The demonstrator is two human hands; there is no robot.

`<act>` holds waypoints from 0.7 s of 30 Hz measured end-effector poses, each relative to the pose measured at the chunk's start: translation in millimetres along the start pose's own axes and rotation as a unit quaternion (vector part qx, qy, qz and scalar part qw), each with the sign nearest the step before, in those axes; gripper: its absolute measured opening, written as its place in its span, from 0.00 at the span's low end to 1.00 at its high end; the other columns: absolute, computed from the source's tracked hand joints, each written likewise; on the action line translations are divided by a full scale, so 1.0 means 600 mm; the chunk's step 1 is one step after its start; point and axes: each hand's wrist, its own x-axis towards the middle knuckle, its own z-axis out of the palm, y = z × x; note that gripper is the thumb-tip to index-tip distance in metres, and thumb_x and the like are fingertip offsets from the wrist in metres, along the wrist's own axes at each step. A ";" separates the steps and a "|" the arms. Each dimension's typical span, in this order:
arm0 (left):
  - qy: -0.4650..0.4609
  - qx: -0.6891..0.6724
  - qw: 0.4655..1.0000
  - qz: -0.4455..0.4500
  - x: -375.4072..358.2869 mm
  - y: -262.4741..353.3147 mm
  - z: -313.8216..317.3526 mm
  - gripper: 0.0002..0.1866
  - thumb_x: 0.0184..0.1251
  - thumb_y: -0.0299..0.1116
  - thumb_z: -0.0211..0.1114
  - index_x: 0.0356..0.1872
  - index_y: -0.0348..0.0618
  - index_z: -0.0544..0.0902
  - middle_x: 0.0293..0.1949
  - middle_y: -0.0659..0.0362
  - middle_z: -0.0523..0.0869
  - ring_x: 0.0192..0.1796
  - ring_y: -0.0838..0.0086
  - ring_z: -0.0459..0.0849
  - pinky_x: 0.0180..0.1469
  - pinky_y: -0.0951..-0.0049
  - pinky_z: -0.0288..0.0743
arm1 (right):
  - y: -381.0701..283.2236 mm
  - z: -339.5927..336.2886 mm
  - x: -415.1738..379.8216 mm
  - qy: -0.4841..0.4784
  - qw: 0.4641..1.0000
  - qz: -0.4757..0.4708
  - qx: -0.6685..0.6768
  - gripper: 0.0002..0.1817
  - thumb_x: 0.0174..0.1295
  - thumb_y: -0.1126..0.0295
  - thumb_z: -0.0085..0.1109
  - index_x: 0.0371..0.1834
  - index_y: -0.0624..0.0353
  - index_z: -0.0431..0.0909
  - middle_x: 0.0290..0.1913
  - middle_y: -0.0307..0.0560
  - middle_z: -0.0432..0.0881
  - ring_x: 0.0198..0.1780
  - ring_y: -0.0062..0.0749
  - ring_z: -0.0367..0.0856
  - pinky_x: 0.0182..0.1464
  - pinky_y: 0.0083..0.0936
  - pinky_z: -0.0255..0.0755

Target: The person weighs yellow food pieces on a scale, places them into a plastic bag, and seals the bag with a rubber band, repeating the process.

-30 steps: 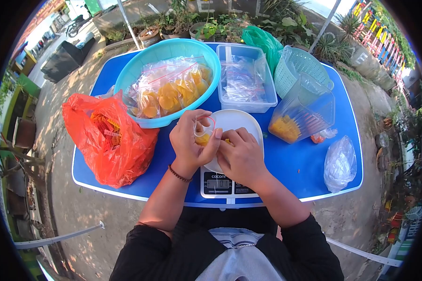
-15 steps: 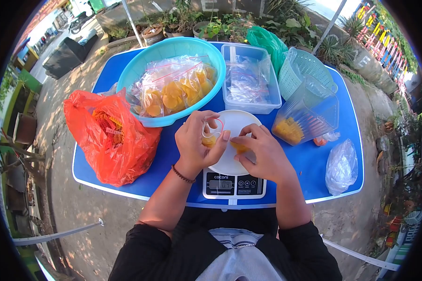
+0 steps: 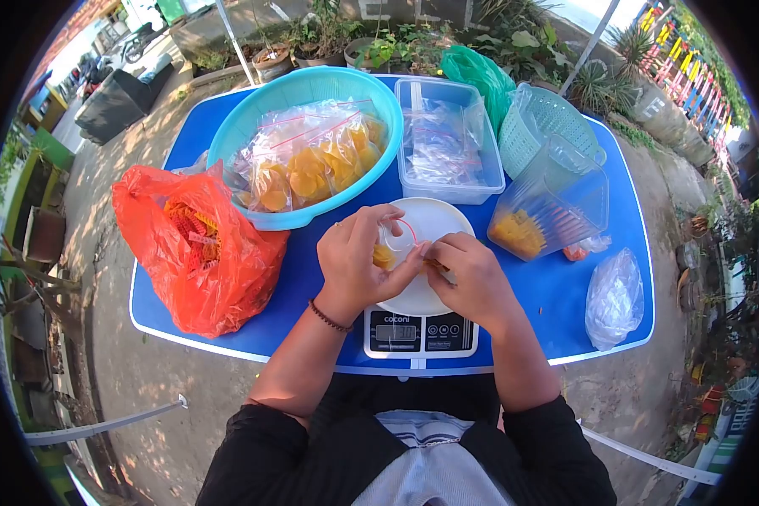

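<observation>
My left hand (image 3: pixel 354 257) is closed around a small clear zip bag (image 3: pixel 403 233) with a red strip along its open mouth. Yellow chips (image 3: pixel 383 255) show inside, behind the fingers. Fingers pinched together, my right hand (image 3: pixel 472 274) meets the left thumb at the bag's edge. A bit of yellow chip shows between its fingertips, mostly hidden. Both hands are over a white round plate (image 3: pixel 434 218), which rests on a kitchen scale (image 3: pixel 422 339) with a lit display too blurred to read.
Around the scale on the blue table (image 3: pixel 557 295) are a turquoise basin (image 3: pixel 308 221) of filled chip bags, a clear box (image 3: pixel 451 192) of flat bags, an orange bag (image 3: pixel 244 287), a tilted clear container (image 3: pixel 561 190) with yellow chips, a green basket (image 3: pixel 527 126) and a clear plastic bag (image 3: pixel 614 299).
My right hand has moved left and slightly up, from over the plate to the mouth of the zip bag. The left hand has shifted only a little.
</observation>
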 end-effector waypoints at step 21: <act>-0.059 0.042 0.995 0.063 -0.001 0.015 0.009 0.20 0.48 0.37 0.82 0.42 0.45 0.84 0.34 0.62 0.89 0.30 0.67 0.88 0.32 0.71 0.79 | -0.001 0.006 0.007 0.205 0.962 -0.069 0.166 0.10 0.57 0.83 0.75 0.41 0.64 0.88 0.44 0.48 0.93 0.38 0.31 0.86 0.41 0.24 0.81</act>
